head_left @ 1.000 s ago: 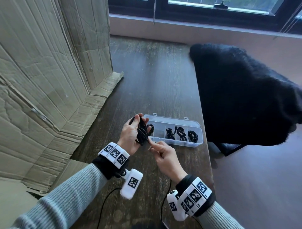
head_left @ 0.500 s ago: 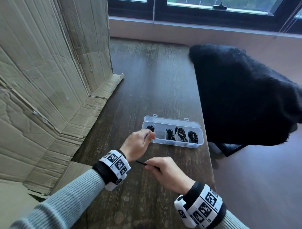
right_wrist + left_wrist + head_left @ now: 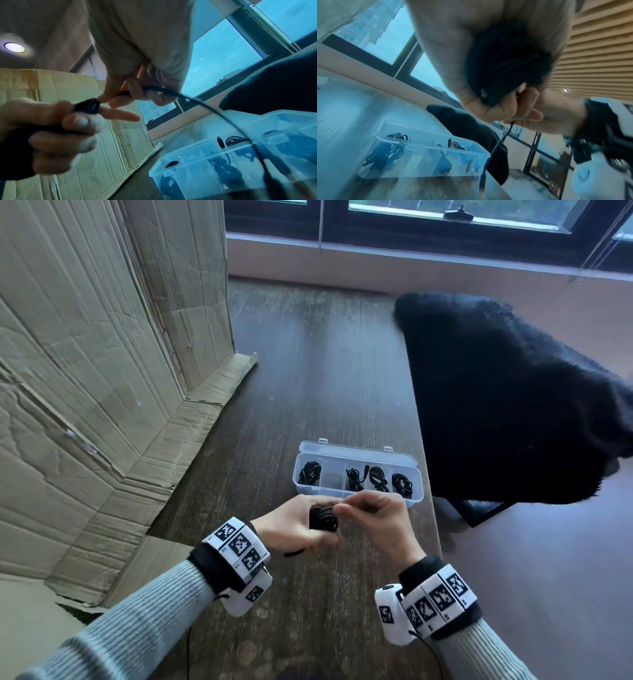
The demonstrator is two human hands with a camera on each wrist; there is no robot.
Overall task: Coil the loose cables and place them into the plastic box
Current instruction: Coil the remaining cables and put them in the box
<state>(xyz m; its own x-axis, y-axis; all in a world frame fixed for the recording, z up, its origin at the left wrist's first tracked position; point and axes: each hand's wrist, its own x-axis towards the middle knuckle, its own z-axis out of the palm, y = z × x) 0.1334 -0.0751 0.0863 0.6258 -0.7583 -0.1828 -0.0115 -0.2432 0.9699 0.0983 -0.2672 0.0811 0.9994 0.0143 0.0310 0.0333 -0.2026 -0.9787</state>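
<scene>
Your left hand grips the coiled black cable above the table — just beside it, your right hand pinches the cable's loose end. Beyond your hands, the open plastic box holds other coiled cables in its compartments.
</scene>
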